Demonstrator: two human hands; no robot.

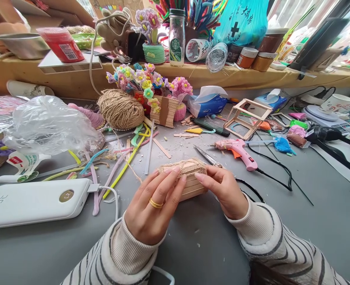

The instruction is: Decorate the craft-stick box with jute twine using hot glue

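Note:
A small box of wooden craft sticks [193, 189] with jute twine [189, 166] wound round its upper part stands between my hands, near the middle of the table. My left hand [154, 202], with a gold ring on one finger, grips its left side, fingertips pressed on the twine and front. On the right, my right hand [227, 190] pinches the box's upper right edge between thumb and fingers. A strand of twine runs back toward a large twine ball [120, 109]. Scissors [207, 155] lie just behind the box. The box's back and underside are hidden.
A pink glue gun [243, 153] with a black cord lies to the right, behind it an open stick frame [248, 118]. At left are a white power bank [38, 202] and a crumpled plastic bag [50, 122]. Pipe-cleaner flowers [145, 83] stand at the back below a crowded shelf [181, 73].

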